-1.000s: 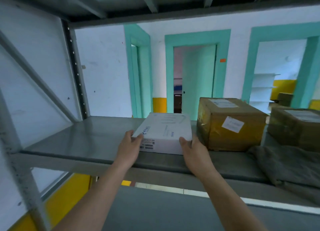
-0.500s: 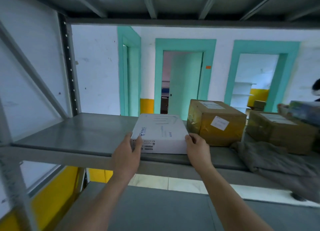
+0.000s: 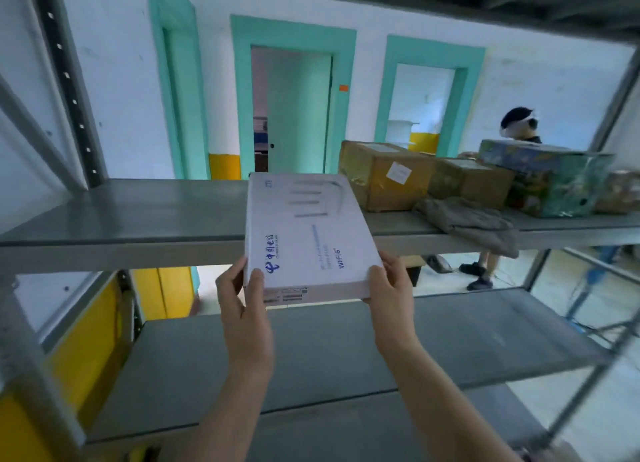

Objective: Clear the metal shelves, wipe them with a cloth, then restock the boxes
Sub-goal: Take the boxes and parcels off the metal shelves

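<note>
The grey metal shelf rack point(image 3: 138, 215) fills the view, its upper board just beyond both grips. The flat white cardboard box with blue print point(image 3: 304, 239) is held between them, its near end out past the board's front edge and its far end over the board. Beyond and right of the right grip, that board carries a colourful printed box point(image 3: 554, 181), a brown taped cardboard box point(image 3: 377, 177) and a crumpled grey-brown cloth point(image 3: 467, 222). The left grip point(image 3: 242, 305) and the right grip point(image 3: 391, 295) each clamp a near corner of the white box, thumbs on top.
</note>
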Available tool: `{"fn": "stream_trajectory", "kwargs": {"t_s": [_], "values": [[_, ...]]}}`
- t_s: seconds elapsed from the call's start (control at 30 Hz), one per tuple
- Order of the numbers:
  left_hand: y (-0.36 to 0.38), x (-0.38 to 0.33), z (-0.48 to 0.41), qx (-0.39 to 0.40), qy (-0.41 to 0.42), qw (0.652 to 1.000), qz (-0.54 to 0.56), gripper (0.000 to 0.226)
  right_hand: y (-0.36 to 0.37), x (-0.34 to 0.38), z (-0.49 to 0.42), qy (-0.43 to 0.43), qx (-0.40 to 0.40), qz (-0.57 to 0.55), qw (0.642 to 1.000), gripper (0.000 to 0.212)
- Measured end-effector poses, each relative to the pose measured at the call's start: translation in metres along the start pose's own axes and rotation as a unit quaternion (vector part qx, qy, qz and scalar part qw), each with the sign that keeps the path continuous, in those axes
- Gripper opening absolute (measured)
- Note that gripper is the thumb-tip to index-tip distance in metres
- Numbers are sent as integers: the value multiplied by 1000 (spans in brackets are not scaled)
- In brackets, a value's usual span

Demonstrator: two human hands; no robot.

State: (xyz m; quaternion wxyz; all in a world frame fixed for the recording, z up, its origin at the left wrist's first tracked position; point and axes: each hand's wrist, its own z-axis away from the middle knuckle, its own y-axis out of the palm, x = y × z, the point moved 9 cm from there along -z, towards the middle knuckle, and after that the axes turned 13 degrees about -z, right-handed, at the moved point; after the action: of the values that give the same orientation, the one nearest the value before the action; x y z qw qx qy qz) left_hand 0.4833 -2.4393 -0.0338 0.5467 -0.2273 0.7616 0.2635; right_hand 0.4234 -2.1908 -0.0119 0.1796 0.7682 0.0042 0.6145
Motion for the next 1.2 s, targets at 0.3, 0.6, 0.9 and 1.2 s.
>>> {"fn": "stream_trajectory", "kwargs": {"t_s": [0.3,0.6,0.9,1.2], "values": [[-8,85,113,303,-261,916,-23,48,-130,-68,106,149,-49,16,987,23],[38,182,320,379,-424,809,-147,64,-331,-118,229,309,-153,81,935,26],[164,199,562,540,-369,724,-219,76,-605,-102,395,344,-322,17,882,28],[258,198,803,680,-349,578,-286,42,-791,-64,528,341,-462,-54,817,39]]}}
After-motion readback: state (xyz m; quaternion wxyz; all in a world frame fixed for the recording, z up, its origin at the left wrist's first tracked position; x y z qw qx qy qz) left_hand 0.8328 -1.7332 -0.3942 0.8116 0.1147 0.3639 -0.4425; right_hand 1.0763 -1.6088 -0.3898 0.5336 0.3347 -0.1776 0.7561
